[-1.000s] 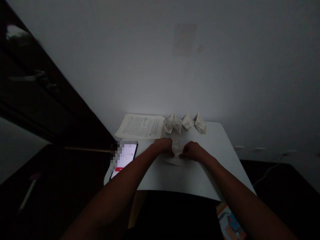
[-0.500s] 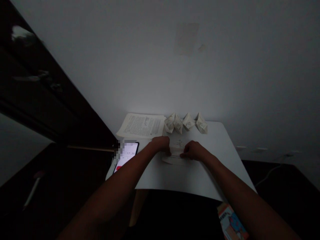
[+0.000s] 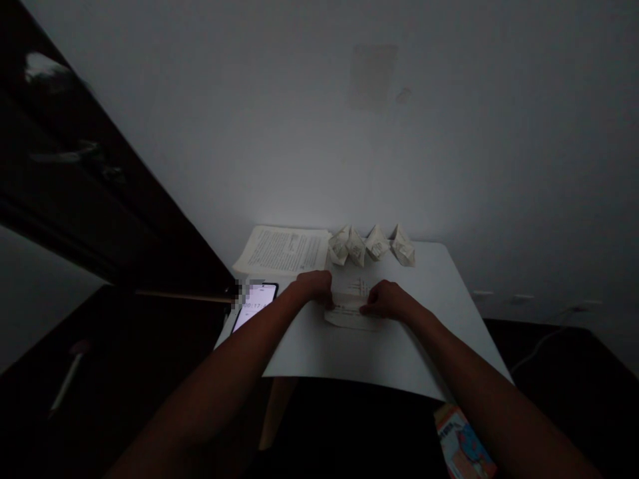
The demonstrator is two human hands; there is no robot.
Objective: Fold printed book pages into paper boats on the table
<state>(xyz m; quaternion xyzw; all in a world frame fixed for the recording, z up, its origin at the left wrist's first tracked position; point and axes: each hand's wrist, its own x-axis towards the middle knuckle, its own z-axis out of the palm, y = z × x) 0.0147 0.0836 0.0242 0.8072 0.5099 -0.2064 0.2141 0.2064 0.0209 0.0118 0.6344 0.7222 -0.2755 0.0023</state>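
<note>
A partly folded sheet of printed paper [image 3: 351,307] lies on the small white table [image 3: 379,352], between my two hands. My left hand [image 3: 315,287] pinches its left edge with curled fingers. My right hand [image 3: 385,300] grips its right side, fingers closed on the fold. Both forearms reach in from the bottom of the view. The room is dim, so fine finger detail is hard to see.
Three folded paper shapes [image 3: 372,245] stand in a row at the table's far edge by the wall. A printed page [image 3: 283,250] lies at the far left. A lit phone [image 3: 254,303] rests on the left edge. A colourful book [image 3: 462,444] lies below right.
The paper between my hands has been pulled wider and flatter; it stood up narrow a second ago. My left hand has shifted left, and the phone's red area no longer shows.
</note>
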